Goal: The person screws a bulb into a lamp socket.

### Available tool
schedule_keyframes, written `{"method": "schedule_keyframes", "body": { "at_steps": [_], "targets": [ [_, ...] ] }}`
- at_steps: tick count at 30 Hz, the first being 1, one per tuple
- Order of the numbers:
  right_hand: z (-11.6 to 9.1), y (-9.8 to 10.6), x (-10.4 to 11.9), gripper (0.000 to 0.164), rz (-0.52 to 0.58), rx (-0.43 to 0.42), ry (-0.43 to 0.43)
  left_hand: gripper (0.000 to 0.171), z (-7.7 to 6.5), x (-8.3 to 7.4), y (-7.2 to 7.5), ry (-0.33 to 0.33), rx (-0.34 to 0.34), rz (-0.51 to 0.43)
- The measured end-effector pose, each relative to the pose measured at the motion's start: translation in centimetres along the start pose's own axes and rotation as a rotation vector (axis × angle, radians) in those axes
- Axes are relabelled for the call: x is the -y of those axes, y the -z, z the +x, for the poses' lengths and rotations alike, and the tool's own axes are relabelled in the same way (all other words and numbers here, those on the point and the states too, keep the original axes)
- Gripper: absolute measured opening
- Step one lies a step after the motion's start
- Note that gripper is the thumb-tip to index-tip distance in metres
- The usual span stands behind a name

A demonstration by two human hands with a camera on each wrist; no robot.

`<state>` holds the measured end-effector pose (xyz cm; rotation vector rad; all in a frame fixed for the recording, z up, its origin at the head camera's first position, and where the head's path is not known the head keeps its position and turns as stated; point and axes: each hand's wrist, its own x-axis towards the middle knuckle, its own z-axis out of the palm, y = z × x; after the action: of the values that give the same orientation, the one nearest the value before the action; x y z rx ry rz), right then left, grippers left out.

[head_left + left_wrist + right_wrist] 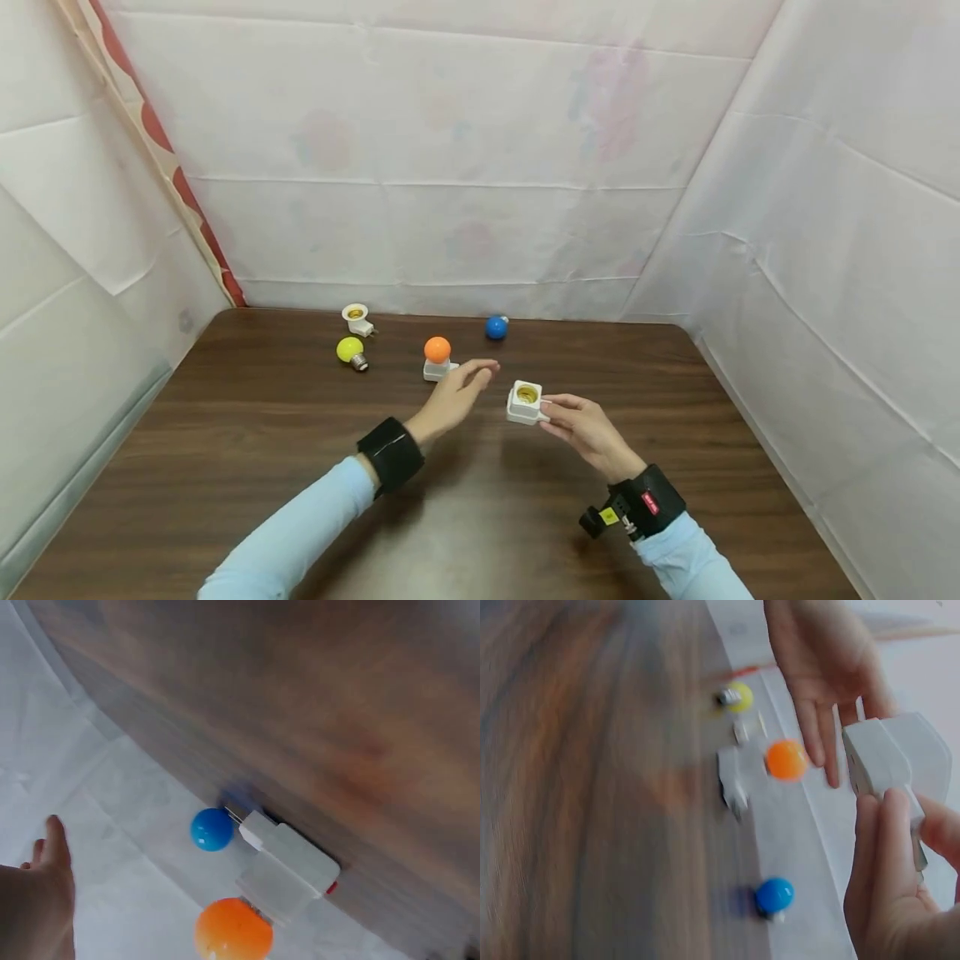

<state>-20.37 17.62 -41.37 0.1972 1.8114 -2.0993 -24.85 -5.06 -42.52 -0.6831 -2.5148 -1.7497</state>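
My right hand [588, 429] pinches a white lamp socket [524, 414] between thumb and fingers, held up off the table with its brass-coloured threaded opening upward. The right wrist view shows this socket [889, 754] from the side, two metal prongs sticking out. My left hand [452, 406] reaches over the table with fingers extended and nothing in them. Just beyond it an orange bulb [437, 349] stands in another white socket [437, 372]. A blue bulb [496, 327] lies farther back, ahead of the left fingertips.
At the back left lies a white round-rimmed socket [362, 327] with a plug. Near it rests a yellow bulb [348, 349], its metal base pointing right. White cloth [465, 125] hangs behind and on both sides of the dark wooden table [262, 400].
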Motion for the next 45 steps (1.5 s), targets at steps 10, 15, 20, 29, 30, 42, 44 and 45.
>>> {"method": "schedule_keyframes", "body": {
  "at_steps": [10,15,20,29,30,42,44,45],
  "targets": [
    [-1.8,1.9,0.4,0.045,-0.069,-0.006,0.012,0.038,8.5,2.6,-2.3,0.084,-0.1,0.453],
    [-2.9,1.7,0.2,0.044,-0.078,0.001,0.012,0.038,9.5,4.3,-2.3,0.142,-0.143,0.58],
    [-3.0,1.9,0.2,0.046,-0.078,0.002,0.016,0.04,10.7,5.4,-1.9,0.146,-0.115,0.648],
    [-2.7,2.7,0.3,0.04,-0.039,0.021,0.02,0.044,12.8,5.3,-2.3,0.125,0.009,0.765],
    [-2.6,2.8,0.4,0.039,-0.031,0.025,0.023,0.044,13.0,5.4,-2.4,0.124,0.016,0.775],
    [-2.5,2.7,0.1,0.037,-0.004,0.031,0.015,0.032,12.3,6.3,-2.4,0.125,-0.048,0.777],
    [-2.5,2.7,0.1,0.038,-0.007,0.03,0.013,0.033,12.3,6.2,-2.4,0.139,-0.04,0.767],
    [-2.4,2.6,0.1,0.039,-0.008,0.03,0.013,0.034,12.3,6.1,-2.3,0.147,-0.036,0.76]
  ]
}}
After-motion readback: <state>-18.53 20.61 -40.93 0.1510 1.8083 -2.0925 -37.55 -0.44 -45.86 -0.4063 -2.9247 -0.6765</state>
